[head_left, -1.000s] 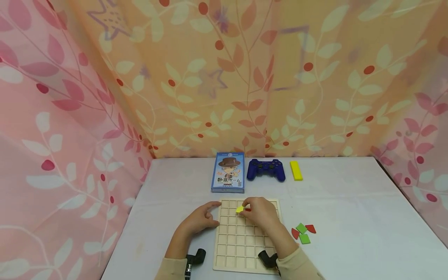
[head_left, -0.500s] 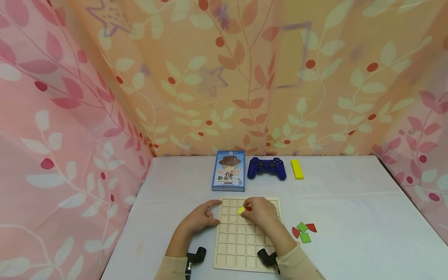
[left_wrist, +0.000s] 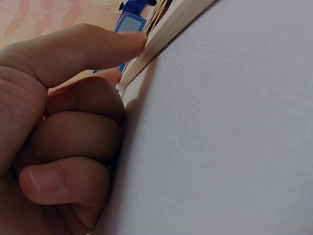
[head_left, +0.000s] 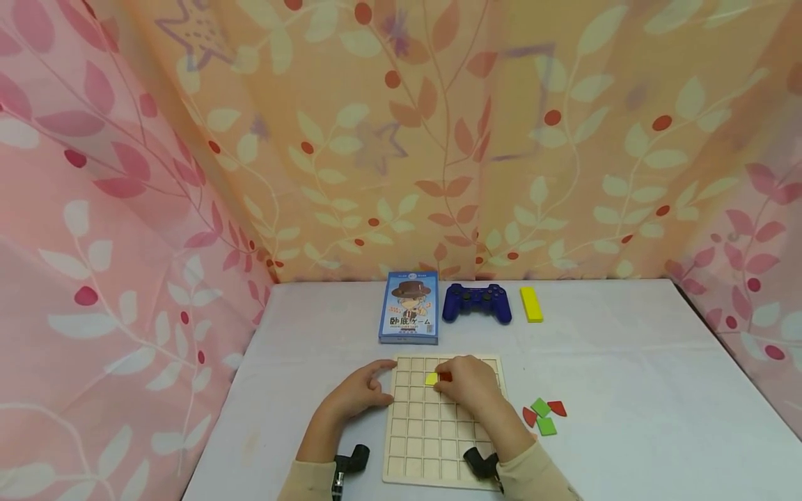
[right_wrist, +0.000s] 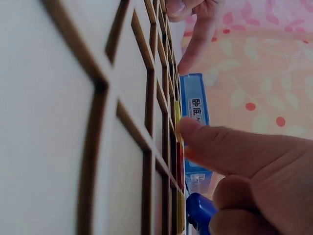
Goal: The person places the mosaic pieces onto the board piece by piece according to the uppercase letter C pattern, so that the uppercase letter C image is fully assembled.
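Observation:
A pale wooden grid board (head_left: 413, 445) lies on the table. My left hand (head_left: 356, 395) is at its left edge, with thumb and index finger extended against the rim. In the left wrist view the other fingers (left_wrist: 78, 137) are curled and hold nothing. My right hand (head_left: 471, 383) is over the board's far part, thumb and index fingertips at a small yellow tile (head_left: 431, 378) in a grid cell. The right wrist view shows the thumb (right_wrist: 193, 129) touching the yellow tile (right_wrist: 178, 115). A red tile (head_left: 445, 376) sits beside it, partly hidden by the hand.
Loose green tiles (head_left: 546, 426) and red tiles (head_left: 557, 408) lie right of the board. Behind it are a blue box (head_left: 409, 309), a blue game controller (head_left: 477, 303) and a yellow block (head_left: 531, 305). Patterned curtains (head_left: 376, 139) surround the table.
The yellow tile, tilted between my right fingertips a second ago, now lies lower in its cell beside the red tile. My left hand has stayed at the board's edge.

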`<state>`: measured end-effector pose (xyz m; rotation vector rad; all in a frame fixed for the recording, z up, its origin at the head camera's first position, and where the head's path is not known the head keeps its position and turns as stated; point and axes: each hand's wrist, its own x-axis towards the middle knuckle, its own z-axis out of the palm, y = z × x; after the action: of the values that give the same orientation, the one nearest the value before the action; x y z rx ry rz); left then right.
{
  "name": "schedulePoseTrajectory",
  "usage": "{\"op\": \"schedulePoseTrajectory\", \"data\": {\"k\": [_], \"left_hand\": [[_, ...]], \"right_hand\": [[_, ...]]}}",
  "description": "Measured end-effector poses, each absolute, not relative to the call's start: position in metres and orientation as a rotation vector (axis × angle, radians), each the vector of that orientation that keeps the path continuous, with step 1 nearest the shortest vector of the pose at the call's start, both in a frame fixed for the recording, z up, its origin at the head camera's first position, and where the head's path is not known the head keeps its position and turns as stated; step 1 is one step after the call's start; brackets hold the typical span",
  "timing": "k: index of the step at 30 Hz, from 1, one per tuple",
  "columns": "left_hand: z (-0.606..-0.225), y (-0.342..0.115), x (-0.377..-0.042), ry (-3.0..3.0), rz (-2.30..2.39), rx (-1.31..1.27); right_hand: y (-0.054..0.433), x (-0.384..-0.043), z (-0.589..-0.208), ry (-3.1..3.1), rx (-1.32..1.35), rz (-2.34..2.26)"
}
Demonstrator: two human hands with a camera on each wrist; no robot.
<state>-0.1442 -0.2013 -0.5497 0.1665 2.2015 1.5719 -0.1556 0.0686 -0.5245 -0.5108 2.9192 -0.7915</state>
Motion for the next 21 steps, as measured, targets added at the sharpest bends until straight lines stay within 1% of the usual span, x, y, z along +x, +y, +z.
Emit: {"op": "schedulePoseTrajectory", "data": {"k": [11, 21], "left_hand": [[-0.553, -0.202, -0.145, 2.228, 1.565, 0.191], [-0.553, -0.203, -0.144, 2.223, 1.564, 0.199]], "right_hand": [[0.086, -0.145, -0.488, 2.906, -0.506, -0.992], [0.105, -0.130, -0.465, 2.959, -0.399, -1.085]]}}
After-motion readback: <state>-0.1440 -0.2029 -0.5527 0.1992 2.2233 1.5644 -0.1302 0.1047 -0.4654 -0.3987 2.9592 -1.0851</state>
